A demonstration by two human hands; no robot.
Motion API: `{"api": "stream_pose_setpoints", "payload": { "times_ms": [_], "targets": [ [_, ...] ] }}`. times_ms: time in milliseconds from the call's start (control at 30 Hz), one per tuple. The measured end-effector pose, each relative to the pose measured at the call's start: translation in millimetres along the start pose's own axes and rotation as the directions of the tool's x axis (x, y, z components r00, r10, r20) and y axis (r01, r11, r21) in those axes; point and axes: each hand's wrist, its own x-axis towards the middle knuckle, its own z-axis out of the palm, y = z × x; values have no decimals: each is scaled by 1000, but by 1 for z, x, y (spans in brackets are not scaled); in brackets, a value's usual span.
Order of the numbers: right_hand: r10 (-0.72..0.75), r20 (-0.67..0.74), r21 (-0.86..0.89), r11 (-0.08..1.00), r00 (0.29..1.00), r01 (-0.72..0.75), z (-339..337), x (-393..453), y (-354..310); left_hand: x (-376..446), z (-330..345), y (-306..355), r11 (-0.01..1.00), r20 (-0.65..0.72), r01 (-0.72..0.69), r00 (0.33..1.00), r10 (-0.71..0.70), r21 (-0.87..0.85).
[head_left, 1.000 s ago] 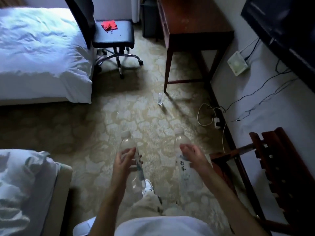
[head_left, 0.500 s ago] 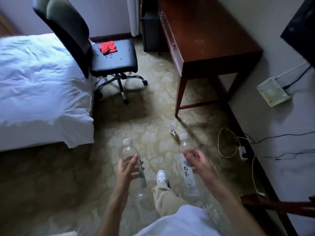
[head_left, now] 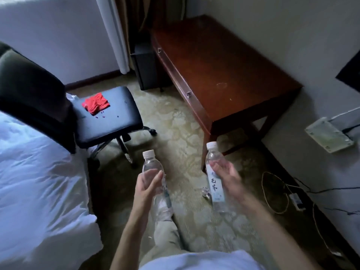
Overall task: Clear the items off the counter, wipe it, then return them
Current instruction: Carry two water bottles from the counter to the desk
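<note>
Hands of yours each hold one water bottle.
Your left hand (head_left: pixel 145 189) grips the left bottle (head_left: pixel 155 184), your right hand (head_left: pixel 227 177) the right bottle (head_left: pixel 214 178), both upright above the carpet, near the table (head_left: pixel 224 71).

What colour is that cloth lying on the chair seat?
Red. The cloth shows clearly in the head view, on the black chair seat.

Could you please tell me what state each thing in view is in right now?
Left bottle: capped, held upright in the left hand.
Right bottle: capped, label showing, held in the right hand.
Desk: top bare, drawers closed.
Red cloth: crumpled on the chair seat.
Small glass: on the carpet.
</note>
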Motion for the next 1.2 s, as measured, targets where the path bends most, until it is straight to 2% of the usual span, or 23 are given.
{"api": "stream_pose_setpoints", "payload": {
  "times_ms": [100,267,333,433,567,633,733,867,1000,1067,1200],
  "targets": [
    [11,-136,50,999,991,-4,28,44,-23,79,-9,26,999,111,41,993,-43,15],
    [-87,-297,82,990,951,116,48,100,-86,188,12,105,996,290,-16,957,-10,87],
    [-138,-371,82,980,918,181,43,122,-101,229,29,129,990,367,-52,930,-1,135],
    [-136,-464,81,977,875,195,34,161,-116,288,63,151,980,468,-87,884,-6,177],
    [-123,-563,114,968,817,225,17,222,-129,368,119,149,973,598,-129,802,-11,191],
    [-124,-615,89,970,778,225,3,255,-136,408,150,147,955,654,-182,756,-16,234],
    [-128,-686,53,973,716,225,-18,298,-147,458,197,153,884,724,-342,690,7,318],
    [-153,-753,-15,976,640,216,-44,344,-166,513,253,166,812,808,-489,588,36,320],
    [-149,-864,-58,978,480,200,-61,380,-176,553,305,165,731,862,-597,506,23,331],
    [-157,-898,-88,979,411,182,-61,397,-179,563,326,161,699,879,-638,476,29,323],
    [-113,-935,-69,988,335,141,-56,420,-175,571,350,150,609,895,-724,443,49,324]
  ]
}}
